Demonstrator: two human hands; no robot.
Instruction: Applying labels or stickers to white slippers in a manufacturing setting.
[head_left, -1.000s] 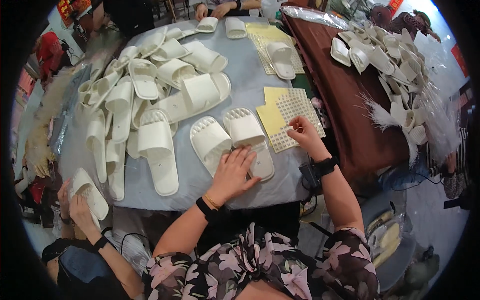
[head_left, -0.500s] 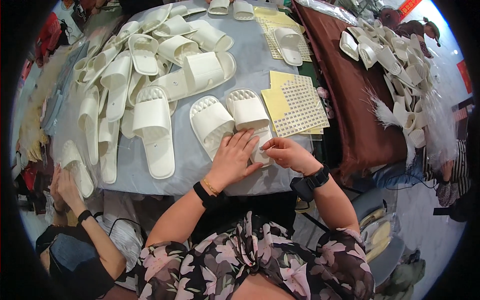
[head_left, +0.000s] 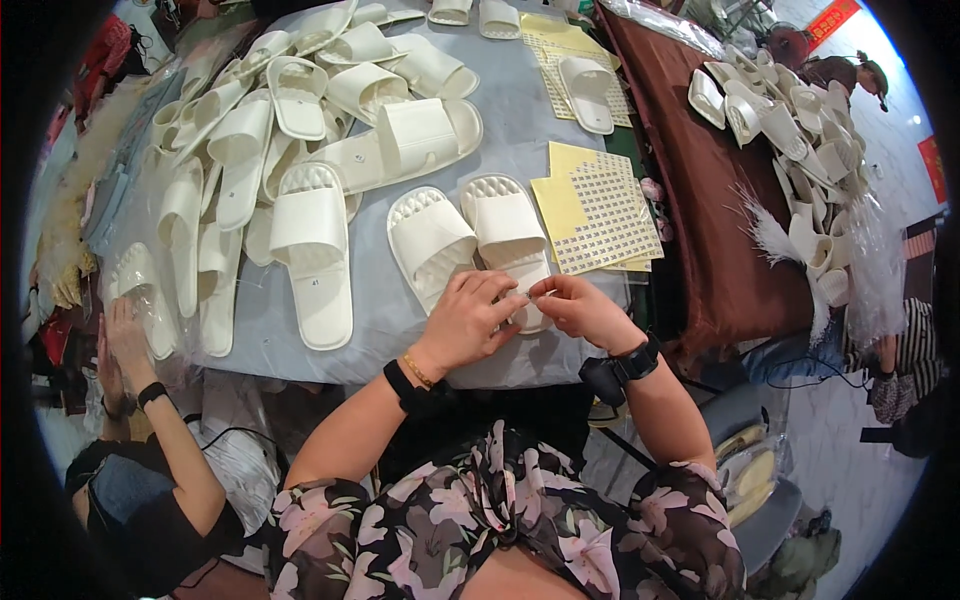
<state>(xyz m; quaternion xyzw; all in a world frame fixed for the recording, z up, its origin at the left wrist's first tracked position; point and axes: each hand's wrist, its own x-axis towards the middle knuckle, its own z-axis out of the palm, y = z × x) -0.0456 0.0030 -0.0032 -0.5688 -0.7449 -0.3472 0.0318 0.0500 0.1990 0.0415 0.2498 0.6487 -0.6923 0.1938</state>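
Observation:
Two white slippers with padded insoles, a left one (head_left: 430,240) and a right one (head_left: 503,222), lie side by side before me, toes pointing away. My left hand (head_left: 466,318) rests over their heel ends, fingers bent, thumb and index finger apart. Its index fingertip meets the fingertips of my right hand (head_left: 578,310), which pinches a small sticker, mostly hidden, above the right slipper's heel. Just beyond, on the right, are yellow sheets of small printed stickers (head_left: 600,215). Another slipper (head_left: 312,250), to the left, bears a small label on its insole.
White slippers (head_left: 365,95) are heaped at the far left of the grey-covered table (head_left: 490,100). One slipper (head_left: 588,95) lies on more sticker sheets. More slippers (head_left: 790,130) cover a brown-draped table (head_left: 715,230) at right. A co-worker's hands (head_left: 122,345) handle a bagged slipper at left.
My left fingers have drawn in and bent toward my right fingertips, which have moved slightly right. The co-worker's hands have shifted a little at the bagged slipper.

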